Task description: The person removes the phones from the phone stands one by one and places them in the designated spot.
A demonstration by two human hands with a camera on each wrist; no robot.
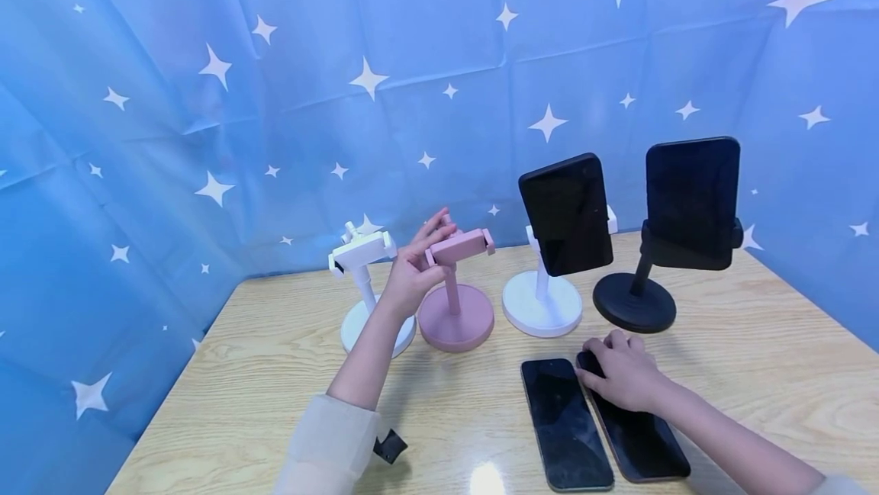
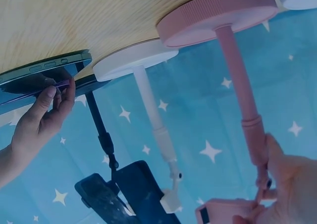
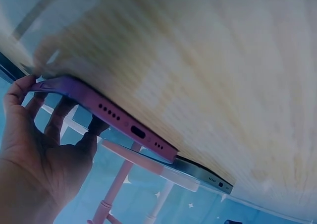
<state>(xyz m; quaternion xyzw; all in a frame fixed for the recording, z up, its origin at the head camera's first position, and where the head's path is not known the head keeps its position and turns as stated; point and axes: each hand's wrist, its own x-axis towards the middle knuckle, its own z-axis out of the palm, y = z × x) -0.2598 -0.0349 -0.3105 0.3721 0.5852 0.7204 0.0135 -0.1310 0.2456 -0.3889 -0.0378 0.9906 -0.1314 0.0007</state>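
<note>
A person's left hand [image 1: 414, 266] grips a pink phone stand [image 1: 452, 293] near its holder, thumb and fingers curled in around the upper part, while the right hand [image 1: 623, 373] pinches the edges of a dark-faced phone [image 1: 639, 438] at the front of the desk [image 1: 275, 373], the fingers bent in and covering part of its screen. Whether that phone touches the wood all along its length cannot be told.

Four stands line the desk: the pink one, second from left, between a left white stand [image 1: 362, 251] and a right white stand [image 1: 542, 304], with a black stand [image 1: 635, 303] at the far right. Phones also number four. A second loose phone [image 1: 566, 426] lies just beside the gripped one; a tilted phone [image 1: 570, 213] sits in the right white stand, hiding much of its holder, and an upright phone [image 1: 692, 201] fills the black one. The pink and left white holders carry none.

The left forearm crosses in front of the left white stand's base, blocking part of it. A small black object [image 1: 390, 446] shows beside the pale sleeve [image 1: 336, 434]. Behind hangs a blue, star-printed cloth [image 1: 172, 129].
</note>
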